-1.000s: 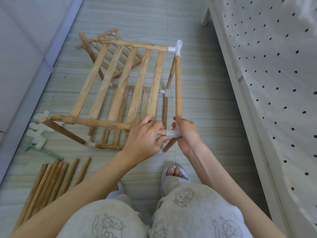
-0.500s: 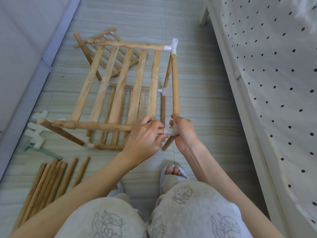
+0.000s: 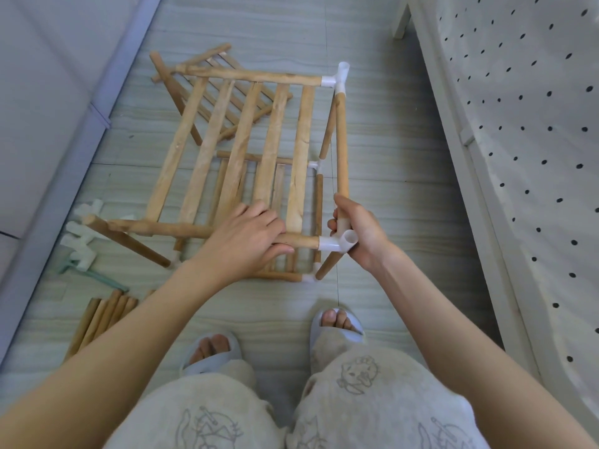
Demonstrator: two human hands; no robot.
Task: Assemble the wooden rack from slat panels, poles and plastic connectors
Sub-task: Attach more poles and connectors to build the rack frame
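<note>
Tan slat panel [image 3: 240,150], white connector [image 3: 337,243], black-dotted fabric [image 3: 534,124].

A home, prob. a bedroom: pale wood-look floor [image 3: 389,163], white bed frame [image 3: 479,176] w/ polka-dot bedding [image 3: 534,124] at right, person in slippers [image 3: 337,328] & soft printed lounge pants [image 3: 372,393].

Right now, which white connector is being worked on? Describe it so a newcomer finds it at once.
Start at the raised wooden slat panel in mid-floor and follow its near rail right. The white plastic corner connector caps that end, gripped by the right hand. Unlike the loose white connectors by the left wall, it already joins poles.
</note>
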